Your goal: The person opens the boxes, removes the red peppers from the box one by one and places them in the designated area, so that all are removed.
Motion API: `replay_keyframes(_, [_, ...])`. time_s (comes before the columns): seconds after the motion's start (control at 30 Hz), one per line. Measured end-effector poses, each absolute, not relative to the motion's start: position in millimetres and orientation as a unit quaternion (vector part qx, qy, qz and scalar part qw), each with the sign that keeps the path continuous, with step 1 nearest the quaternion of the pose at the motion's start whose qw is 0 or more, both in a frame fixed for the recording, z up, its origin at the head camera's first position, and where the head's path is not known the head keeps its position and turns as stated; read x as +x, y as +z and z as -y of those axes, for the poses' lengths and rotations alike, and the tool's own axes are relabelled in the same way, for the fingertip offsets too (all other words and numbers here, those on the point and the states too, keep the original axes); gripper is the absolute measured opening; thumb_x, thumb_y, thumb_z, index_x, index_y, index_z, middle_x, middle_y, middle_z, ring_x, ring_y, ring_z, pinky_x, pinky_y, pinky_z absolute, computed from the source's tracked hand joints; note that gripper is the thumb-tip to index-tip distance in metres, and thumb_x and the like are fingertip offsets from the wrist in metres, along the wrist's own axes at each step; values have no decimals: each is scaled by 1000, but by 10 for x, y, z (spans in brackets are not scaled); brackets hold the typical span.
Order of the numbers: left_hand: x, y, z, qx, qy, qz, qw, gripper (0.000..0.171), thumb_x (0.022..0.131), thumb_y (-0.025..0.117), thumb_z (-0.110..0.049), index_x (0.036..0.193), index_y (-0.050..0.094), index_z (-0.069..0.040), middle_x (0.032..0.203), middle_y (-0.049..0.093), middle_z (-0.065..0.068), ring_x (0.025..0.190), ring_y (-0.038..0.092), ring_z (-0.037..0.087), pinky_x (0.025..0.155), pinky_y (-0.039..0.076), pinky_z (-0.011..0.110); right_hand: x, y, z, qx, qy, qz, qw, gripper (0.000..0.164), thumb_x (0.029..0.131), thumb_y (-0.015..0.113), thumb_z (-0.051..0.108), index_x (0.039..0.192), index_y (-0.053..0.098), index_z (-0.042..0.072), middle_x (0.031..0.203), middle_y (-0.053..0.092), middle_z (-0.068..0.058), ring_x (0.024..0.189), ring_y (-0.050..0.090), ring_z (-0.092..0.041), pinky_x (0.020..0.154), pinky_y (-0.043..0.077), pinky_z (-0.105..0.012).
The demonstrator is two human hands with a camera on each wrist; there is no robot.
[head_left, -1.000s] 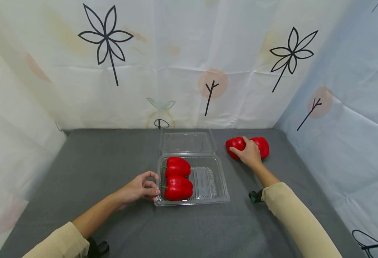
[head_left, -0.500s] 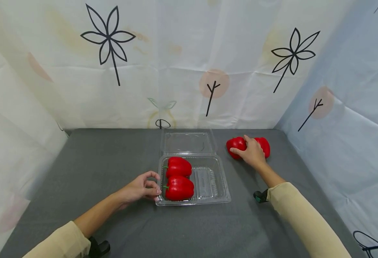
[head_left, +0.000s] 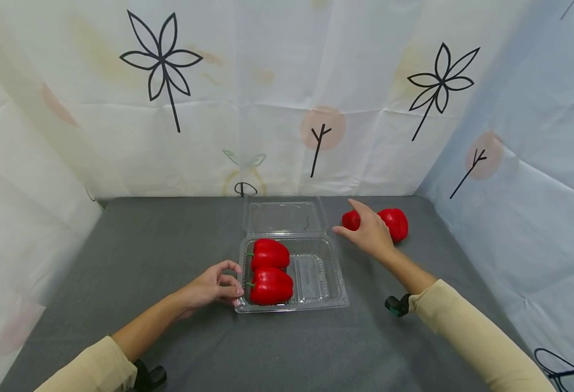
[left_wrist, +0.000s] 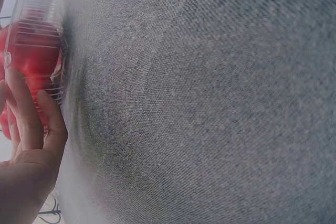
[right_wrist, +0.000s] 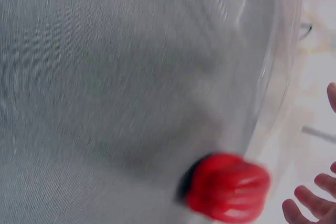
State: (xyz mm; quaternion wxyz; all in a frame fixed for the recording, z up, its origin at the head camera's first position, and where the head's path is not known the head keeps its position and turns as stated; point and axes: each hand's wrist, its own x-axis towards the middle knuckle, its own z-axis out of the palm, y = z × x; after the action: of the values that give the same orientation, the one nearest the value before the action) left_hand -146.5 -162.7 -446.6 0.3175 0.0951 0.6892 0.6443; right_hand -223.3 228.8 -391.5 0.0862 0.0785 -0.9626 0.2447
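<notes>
My left hand [head_left: 214,284] holds the left rim of a clear plastic clamshell container [head_left: 318,275] between thumb and fingers. In the left wrist view its fingers [left_wrist: 27,119] lie along the container's outer wall. Two red bell peppers, a rear one [head_left: 270,253] and a front one [head_left: 271,286], lie in the container's left half, stems to the left. My right hand [head_left: 371,233], thumb and forefinger spread wide, hovers with nothing in its grasp. It partly hides a red bell pepper [head_left: 350,219] on the table; another bell pepper [head_left: 395,224] sits just right of it.
The container's lid [head_left: 283,216] lies folded back toward the rear edge of the grey cloth-covered table [head_left: 169,234]. White patterned curtains [head_left: 277,65] enclose the table at the back and sides. Dark wrist straps [head_left: 397,305] sit at the sleeve cuffs.
My right hand has come off the pepper it was touching and shifted left, its fingers spreading. The left hand, the container and the peppers inside stay as they were.
</notes>
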Motion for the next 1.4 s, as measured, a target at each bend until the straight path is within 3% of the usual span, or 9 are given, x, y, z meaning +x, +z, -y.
replay_keyframes(0.27, [-1458, -4478, 1631, 96, 645, -689, 317, 49, 91, 72, -10, 125, 39, 1, 88, 69, 9, 76, 67, 20, 81, 58, 36, -2005, -3842, -1920, 210, 299, 931, 20, 92, 79, 84, 35, 153, 36, 9, 153, 43, -14, 135, 46, -34, 102, 44, -56])
replay_keyframes(0.47, [-1455, -4473, 1635, 97, 647, -687, 317, 50, 91, 72, -11, 126, 39, 1, 89, 69, 9, 76, 68, 21, 81, 58, 36, -1826, -3800, -1682, 298, 323, 895, -73, 101, 77, 86, 39, 158, 27, 21, 159, 35, -4, 142, 39, -28, 107, 40, -54])
replay_keyframes(0.67, [-1456, -4478, 1632, 99, 651, -682, 320, 48, 92, 72, -10, 125, 39, 0, 89, 69, 9, 76, 68, 20, 81, 58, 36, -1723, -3802, -1543, 327, 323, 880, -118, 101, 77, 86, 39, 158, 27, 24, 158, 35, -3, 143, 37, -25, 105, 42, -54])
replay_keyframes(1.0, [-1459, -4452, 1621, 90, 648, -685, 320, 48, 92, 71, -10, 126, 39, 1, 89, 68, 9, 76, 67, 21, 82, 58, 37, -1642, -3883, -1436, 372, 330, 852, -164, 91, 79, 85, 34, 154, 36, 16, 151, 47, -5, 135, 47, -25, 101, 47, -52])
replay_keyframes(1.2, [-1460, -4463, 1619, 91, 652, -681, 320, 45, 93, 69, -8, 125, 39, 1, 87, 68, 9, 75, 68, 21, 81, 58, 36, -1642, -3939, -1372, 394, 338, 829, -207, 87, 82, 83, 33, 154, 36, 15, 145, 53, -3, 128, 54, -18, 104, 45, -50])
replay_keyframes(1.4, [-1452, -4473, 1625, 94, 655, -678, 320, 46, 93, 70, -9, 125, 39, 1, 87, 67, 9, 75, 68, 22, 82, 58, 37, -1655, -3952, -1315, 396, 342, 825, -212, 85, 82, 83, 32, 152, 38, 15, 145, 53, -4, 125, 56, -17, 102, 47, -48])
